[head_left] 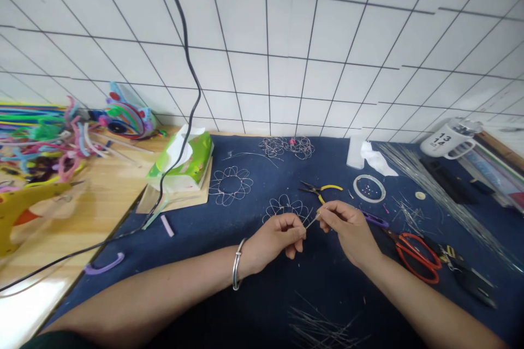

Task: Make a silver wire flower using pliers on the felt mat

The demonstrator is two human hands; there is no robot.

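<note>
Between my two hands, over the dark blue cloth (pixel 196 251), runs a short thin wire (pixel 312 222). My left hand (pixel 284 234) pinches its left end, with a silver bangle (pixel 237 264) on the wrist. The fingertips of my right hand (pixel 344 226) are closed on the other end. Just behind my left hand lies a flower-shaped wire ring (pixel 286 206), partly hidden by the fingers. Another wire flower (pixel 231 186) is flat on the cloth further left. Yellow-handled pliers (pixel 321 191) rest behind my right hand.
Red-handled scissors (pixel 417 256), a round dish (pixel 369 188) of beads and a white mug (pixel 446 139) are on the right. Loose wires (pixel 323 327) lie near the front. A tissue pack (pixel 184 161), black cable (pixel 186 43) and yellow glue gun (pixel 24 212) are leftward.
</note>
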